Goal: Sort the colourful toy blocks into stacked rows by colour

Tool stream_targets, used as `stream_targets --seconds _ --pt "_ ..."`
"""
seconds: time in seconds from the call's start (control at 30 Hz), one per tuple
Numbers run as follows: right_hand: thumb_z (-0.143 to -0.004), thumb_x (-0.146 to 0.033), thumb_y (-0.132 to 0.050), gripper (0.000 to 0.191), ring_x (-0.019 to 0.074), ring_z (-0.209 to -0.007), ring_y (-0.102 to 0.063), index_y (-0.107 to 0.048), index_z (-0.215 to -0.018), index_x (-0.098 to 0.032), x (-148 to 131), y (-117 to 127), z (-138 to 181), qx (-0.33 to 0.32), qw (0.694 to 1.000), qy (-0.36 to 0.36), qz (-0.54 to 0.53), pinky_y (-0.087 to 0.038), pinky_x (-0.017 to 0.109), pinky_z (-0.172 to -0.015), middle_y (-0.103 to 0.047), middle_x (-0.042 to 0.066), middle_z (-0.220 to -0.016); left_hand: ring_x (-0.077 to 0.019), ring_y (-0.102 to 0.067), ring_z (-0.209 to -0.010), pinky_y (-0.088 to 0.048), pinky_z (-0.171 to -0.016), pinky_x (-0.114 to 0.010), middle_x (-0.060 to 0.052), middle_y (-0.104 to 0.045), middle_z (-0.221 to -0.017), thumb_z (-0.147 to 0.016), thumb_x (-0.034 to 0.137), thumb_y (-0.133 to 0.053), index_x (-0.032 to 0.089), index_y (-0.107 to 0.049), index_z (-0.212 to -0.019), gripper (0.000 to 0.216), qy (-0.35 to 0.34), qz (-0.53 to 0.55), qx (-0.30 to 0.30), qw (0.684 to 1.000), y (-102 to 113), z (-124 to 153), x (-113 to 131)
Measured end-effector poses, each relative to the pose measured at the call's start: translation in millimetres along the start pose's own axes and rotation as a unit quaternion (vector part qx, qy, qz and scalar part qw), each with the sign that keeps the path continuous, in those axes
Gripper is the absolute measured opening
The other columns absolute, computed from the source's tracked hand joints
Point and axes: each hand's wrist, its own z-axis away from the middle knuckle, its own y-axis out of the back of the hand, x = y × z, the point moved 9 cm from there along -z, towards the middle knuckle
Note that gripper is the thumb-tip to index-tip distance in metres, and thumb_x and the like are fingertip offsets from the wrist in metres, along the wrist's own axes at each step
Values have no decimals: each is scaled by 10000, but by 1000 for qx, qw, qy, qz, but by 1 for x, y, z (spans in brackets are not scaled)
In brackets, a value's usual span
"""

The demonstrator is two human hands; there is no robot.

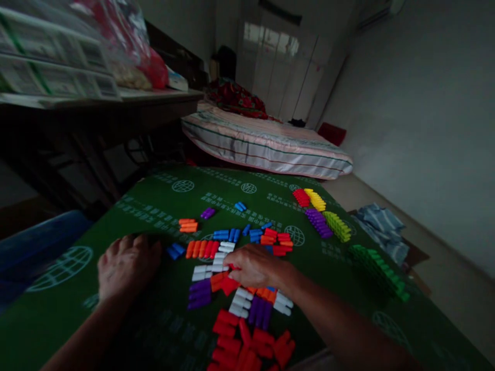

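My right hand (253, 265) reaches over a cluster of small plastic building blocks with rounded, bullet-like ends. Its fingers pinch a red block (233, 267), mostly hidden beneath them. Around it lie white blocks (201, 273), purple blocks (200, 293) and a row of orange and red blocks (201, 249). Just beyond the hand are blue blocks (221, 235) and another red-orange group (276, 240). My left hand (126, 265) rests palm down on the green tabletop (158, 309), left of a blue pair (176, 251), holding nothing. Nearer me is a pile of loose red blocks (240, 345).
Along the right side sit sorted groups: red (300, 197), yellow (315, 199), purple (318, 222), lime (336, 226) and green blocks (379, 270). A bed (266, 144) stands beyond the table. A shelf with boxes (54, 62) is at left; folded cloth (381, 224) lies at right.
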Motion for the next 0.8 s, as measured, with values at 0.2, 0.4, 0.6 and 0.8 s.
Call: stream_targets --seconds 0.2,0.4,0.6,0.8 --pt "-829 -230 -520 138 132 -726 -591 -648 -881 -222 -3 -3 -7 -4 1000 15 10 -295 243 -545 -695 -2 -844 -375 -388 -1265 -387 -1032 -498 -184 -481 -1288 -898 465 -143 111 -519 -1169 583 11 -24 -17 1000 -1 2 -3" --pt "-837 -272 -555 217 150 -805 -633 -665 -1022 -248 6 2 -17 12 1000 -6 -10 -369 231 -618 -721 -4 -908 -372 -396 -1257 -392 -1024 -490 -179 -485 -1282 -902 453 -163 108 -522 -1151 557 0 -27 -17 999 -1 1 0" --pt "-818 -262 -555 244 157 -799 -641 -685 -1025 -245 19 -1 -38 40 998 -6 -50 -398 237 -637 -720 -8 -877 -369 -384 -1276 -386 -1038 -496 -175 -486 -1290 -913 431 -201 113 -526 -1147 512 7 -16 -15 1000 0 4 0" --pt "-809 -234 -579 242 129 -678 -603 -716 -1008 -222 26 -2 -51 60 992 -25 -112 -371 216 -586 -711 -14 -794 -375 -398 -1268 -395 -1033 -501 -183 -497 -1274 -919 417 -249 107 -539 -1117 469 7 -12 6 1000 1 5 -1"
